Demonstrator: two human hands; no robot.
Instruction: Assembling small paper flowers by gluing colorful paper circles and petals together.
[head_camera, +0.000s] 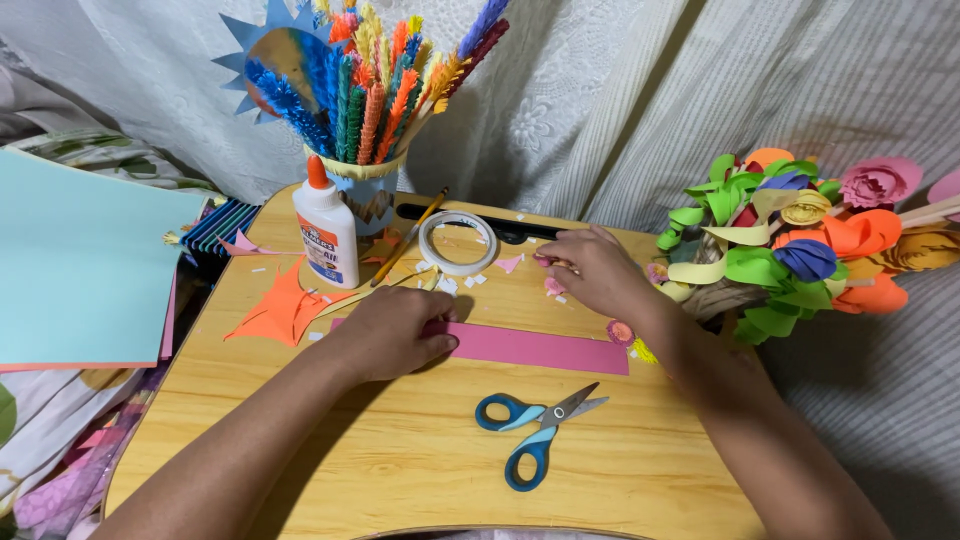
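Left hand (392, 335) lies flat, fingers loosely curled, pressing the left end of a long pink paper strip (535, 348) on the wooden table (420, 450). Right hand (592, 270), farther right, pinches a small pink paper scrap (553, 287); the strip lies just near of it.

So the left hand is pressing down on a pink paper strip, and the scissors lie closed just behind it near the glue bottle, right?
Not quite. In the head view the left hand does press on the pink strip, but the scissors lie in front of it, nearer the person, slightly open. The glue bottle stands at the far side of the table.
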